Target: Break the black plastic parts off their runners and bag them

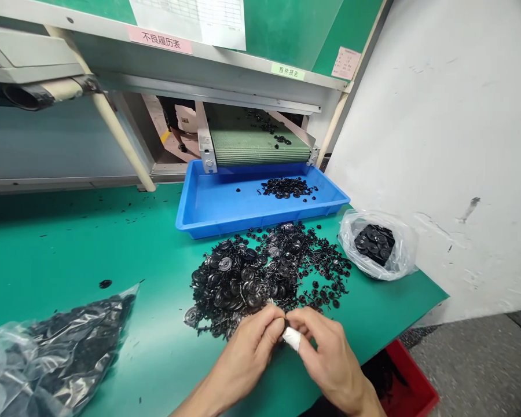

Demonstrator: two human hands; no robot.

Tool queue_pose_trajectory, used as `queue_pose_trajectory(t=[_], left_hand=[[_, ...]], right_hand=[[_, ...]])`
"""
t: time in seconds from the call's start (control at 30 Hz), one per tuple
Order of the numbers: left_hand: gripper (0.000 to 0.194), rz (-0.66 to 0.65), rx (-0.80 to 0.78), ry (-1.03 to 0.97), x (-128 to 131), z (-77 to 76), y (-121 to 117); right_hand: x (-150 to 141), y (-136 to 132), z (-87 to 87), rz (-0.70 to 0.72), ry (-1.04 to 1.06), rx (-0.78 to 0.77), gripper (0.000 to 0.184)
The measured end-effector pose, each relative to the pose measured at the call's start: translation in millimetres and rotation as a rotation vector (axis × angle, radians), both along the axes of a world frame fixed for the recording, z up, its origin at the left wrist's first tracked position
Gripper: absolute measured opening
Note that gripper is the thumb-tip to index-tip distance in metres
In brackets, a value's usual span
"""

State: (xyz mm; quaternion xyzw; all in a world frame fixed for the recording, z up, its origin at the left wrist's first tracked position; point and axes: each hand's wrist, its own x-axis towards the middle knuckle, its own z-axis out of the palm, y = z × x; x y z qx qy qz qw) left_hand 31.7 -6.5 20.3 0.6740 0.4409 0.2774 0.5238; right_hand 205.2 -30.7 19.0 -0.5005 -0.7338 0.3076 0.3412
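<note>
A heap of small black plastic parts (247,278), round discs mixed with thin stems, lies on the green table in front of me. At its near edge my left hand (258,341) is closed, thumb and forefinger pinched together. My right hand (325,353) meets it fingertip to fingertip, also pinched, with a white wrap (292,339) around its thumb. Between the fingertips a little of a small black plastic part (285,325) shows; the fingers hide most of it, so its exact shape cannot be made out.
Behind the heap, a blue tray (226,223) holding black parts stands under a green conveyor belt (260,152). An open plastic bag (402,255) of black discs sits right; a filled clear bag (65,353) lies left. A red bin (417,388) is below the table's right edge.
</note>
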Motion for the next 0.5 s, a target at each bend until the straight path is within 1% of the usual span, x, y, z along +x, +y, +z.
queue_pose_trajectory(t=[0.07,0.13,0.2,0.27,0.4,0.5], left_hand=[[0.032,-0.049,0.062,0.04,-2.0,0.7,0.5],[0.028,-0.066,0.065,0.053,-3.3,1.2,0.5],[0.024,-0.069,0.042,0.06,-4.7,1.9,0.4],[0.022,-0.101,0.042,0.079,-6.6,3.0,0.8],[0.026,-0.236,0.067,0.13,-10.6,4.8,3.3],[0.025,-0.234,0.063,0.137,-11.1,5.5,4.8]], right_hand=[[3.4,1.1,5.4,0.107,-0.058,-0.013,0.035],[4.9,3.4,7.5,0.16,-0.1,-0.026,0.039],[5.9,6.1,6.5,0.15,-0.126,-0.034,0.032],[7.8,8.6,3.8,0.147,-0.12,-0.05,0.025],[13.8,11.1,-2.6,0.218,-0.08,-0.068,0.023],[15.0,9.7,-7.8,0.214,-0.062,-0.034,0.021]])
